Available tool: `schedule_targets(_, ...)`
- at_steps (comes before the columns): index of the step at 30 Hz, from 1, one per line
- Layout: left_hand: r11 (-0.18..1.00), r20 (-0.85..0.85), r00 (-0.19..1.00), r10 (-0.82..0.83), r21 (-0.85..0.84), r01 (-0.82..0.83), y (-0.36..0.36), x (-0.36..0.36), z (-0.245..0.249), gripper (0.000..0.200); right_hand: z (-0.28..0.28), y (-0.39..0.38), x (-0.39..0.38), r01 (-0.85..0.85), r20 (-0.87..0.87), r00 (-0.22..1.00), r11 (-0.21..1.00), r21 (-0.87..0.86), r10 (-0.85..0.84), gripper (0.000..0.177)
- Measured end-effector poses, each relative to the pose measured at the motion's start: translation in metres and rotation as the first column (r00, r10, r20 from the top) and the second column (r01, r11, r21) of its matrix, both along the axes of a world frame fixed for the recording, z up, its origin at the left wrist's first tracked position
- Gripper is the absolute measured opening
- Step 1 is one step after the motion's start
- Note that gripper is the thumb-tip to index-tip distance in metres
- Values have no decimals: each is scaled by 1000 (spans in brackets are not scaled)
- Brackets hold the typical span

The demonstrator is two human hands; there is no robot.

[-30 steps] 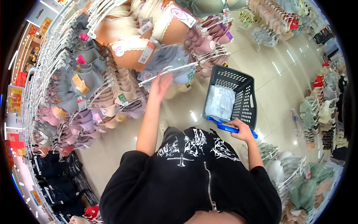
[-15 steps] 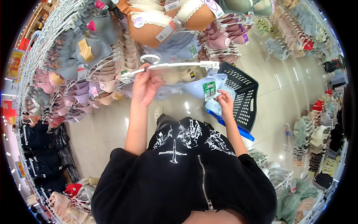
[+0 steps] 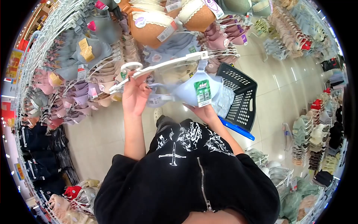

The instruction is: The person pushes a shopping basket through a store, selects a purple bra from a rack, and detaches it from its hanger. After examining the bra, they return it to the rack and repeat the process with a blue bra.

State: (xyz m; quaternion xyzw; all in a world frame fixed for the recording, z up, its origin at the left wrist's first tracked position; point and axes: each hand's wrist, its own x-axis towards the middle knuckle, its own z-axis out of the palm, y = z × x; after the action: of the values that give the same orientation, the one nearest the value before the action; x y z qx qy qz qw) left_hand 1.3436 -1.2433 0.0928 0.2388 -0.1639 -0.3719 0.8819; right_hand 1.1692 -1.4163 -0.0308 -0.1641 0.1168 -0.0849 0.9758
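Observation:
A light blue bra (image 3: 186, 91) hangs tilted from a white plastic hanger (image 3: 167, 66). My left hand (image 3: 135, 98) is closed around the hanger just below its hook, at the left. My right hand (image 3: 203, 112) holds the lower edge of the right-hand cup from below; some of its fingers are hidden behind the fabric. On that cup a green and white tag (image 3: 202, 93) faces me. Behind the bra stands a black perforated shopping basket (image 3: 244, 100) with a blue handle (image 3: 238, 130), holding pale blue items in clear wrapping (image 3: 225, 100).
Racks of bras on hangers (image 3: 85, 74) crowd the left and front, with orange-brown bras (image 3: 151, 28) close ahead. More bra racks (image 3: 309, 138) stand at the right. Dark folded clothes (image 3: 39, 149) are at the lower left. Shiny tiled floor (image 3: 276, 89) lies between the racks.
The hanger and bra have shifted left and tilted more, the right end higher. My right hand has moved left and down, from beside the tag to beneath the cup.

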Motion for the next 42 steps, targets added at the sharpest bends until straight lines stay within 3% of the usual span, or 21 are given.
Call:
schedule_targets(1,997,36,998,56,43,-58,2,1,1,29,-7,1,-3,-43,-111,993,986,-163,25,61)
schedule_targets(4,978,91,985,148,134,-160,5,3,5,33,-5,4,-12,-67,-148,989,879,-472,-5,59)
schedule_targets(8,919,95,950,298,239,-312,3,1,13,38,-19,11,-13,23,-94,992,871,-490,-80,62)
schedule_targets(12,892,97,939,331,293,-344,8,2,11,38,12,13,-10,41,-68,995,921,-388,-72,61)
schedule_targets(16,890,87,927,365,258,-375,16,6,7,37,3,12,-8,-10,-53,999,929,-371,-11,53)
schedule_targets(19,888,104,926,363,261,-377,22,9,6,38,13,15,-5,28,-105,992,949,-314,-63,47)
schedule_targets(23,915,77,946,314,242,-324,26,9,1,38,23,15,3,119,-30,991,959,-259,-131,44)
schedule_targets(26,932,43,961,273,237,-275,24,8,-4,38,21,11,9,82,22,997,991,-108,-80,46)
schedule_targets(30,935,-11,970,242,269,-230,8,-4,-6,38,23,13,7,-49,-15,999,997,-54,48,47)
schedule_targets(33,930,1,971,238,289,-228,2,-2,-15,37,39,12,7,-51,-82,995,994,98,59,51)
schedule_targets(39,902,27,975,219,374,-213,-13,-5,-17,37,40,6,3,-27,97,995,956,293,-2,53)
schedule_targets(42,899,41,983,181,397,-182,-24,-11,-16,37,22,16,4,13,177,983,986,163,-42,48)
